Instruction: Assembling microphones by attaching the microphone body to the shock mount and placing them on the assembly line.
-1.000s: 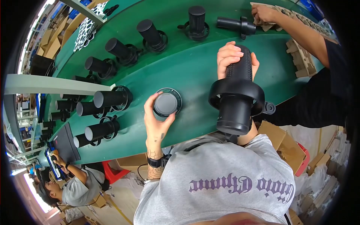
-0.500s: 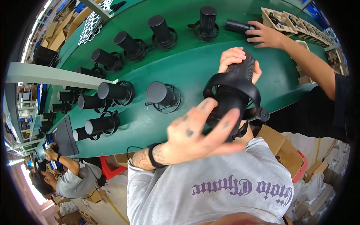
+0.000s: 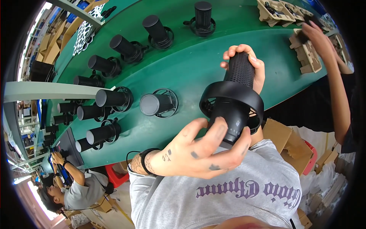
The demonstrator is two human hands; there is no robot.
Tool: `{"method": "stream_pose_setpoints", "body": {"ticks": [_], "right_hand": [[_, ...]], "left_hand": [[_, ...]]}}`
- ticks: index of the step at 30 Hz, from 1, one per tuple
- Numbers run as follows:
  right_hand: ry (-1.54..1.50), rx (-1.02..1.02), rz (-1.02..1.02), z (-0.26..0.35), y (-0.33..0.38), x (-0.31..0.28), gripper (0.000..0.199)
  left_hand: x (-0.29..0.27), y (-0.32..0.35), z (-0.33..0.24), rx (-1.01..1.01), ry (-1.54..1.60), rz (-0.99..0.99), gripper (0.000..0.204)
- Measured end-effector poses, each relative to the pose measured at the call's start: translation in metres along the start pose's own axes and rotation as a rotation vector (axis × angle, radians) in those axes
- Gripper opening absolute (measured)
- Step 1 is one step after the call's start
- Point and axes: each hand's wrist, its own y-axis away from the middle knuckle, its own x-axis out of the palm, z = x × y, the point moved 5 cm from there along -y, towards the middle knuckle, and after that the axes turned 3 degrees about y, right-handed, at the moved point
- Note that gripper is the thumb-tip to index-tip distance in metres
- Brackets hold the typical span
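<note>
A black microphone (image 3: pixel 241 70) with a perforated upper body is held tilted in front of my chest. A black ring-shaped shock mount (image 3: pixel 232 90) surrounds its middle. My right hand (image 3: pixel 256 68) wraps round the perforated end. My left hand (image 3: pixel 202 152), with a dark band at the wrist, grips the smooth lower end between thumb and fingers. Small pale marks show on that lower end. A similar microphone (image 3: pixel 150 105) in a round mount stands alone on the green table (image 3: pixel 190 133), nearest to my hands on the left.
Several like microphones (image 3: pixel 152 26) stand in rows at the back and left. A pale metal post (image 3: pixel 53 90) crosses the left side. At right, a co-worker's arm (image 3: pixel 337 87) reaches over moulded trays (image 3: pixel 307 57). Another person (image 3: pixel 82 191) sits at left. Cardboard boxes (image 3: pixel 284 143) lie below the table.
My left fingers, spread and blurred before, now close on the microphone's lower end. My right hand has shifted its hold at the upper end. The co-worker's hand has moved right, carrying away a dark cylinder.
</note>
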Motion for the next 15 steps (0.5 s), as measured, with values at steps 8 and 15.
{"method": "stream_pose_setpoints", "body": {"ticks": [8, 15], "right_hand": [[-0.048, 0.129, 0.072, -0.004, 0.004, 0.003, 0.035], [-0.162, 0.304, 0.211, -0.017, 0.006, 0.003, 0.030]], "left_hand": [[0.004, 0.001, -0.011, 0.281, -0.057, 0.136, 0.011], [-0.003, -0.002, -0.016, 0.716, -0.096, 0.381, 0.033]]}}
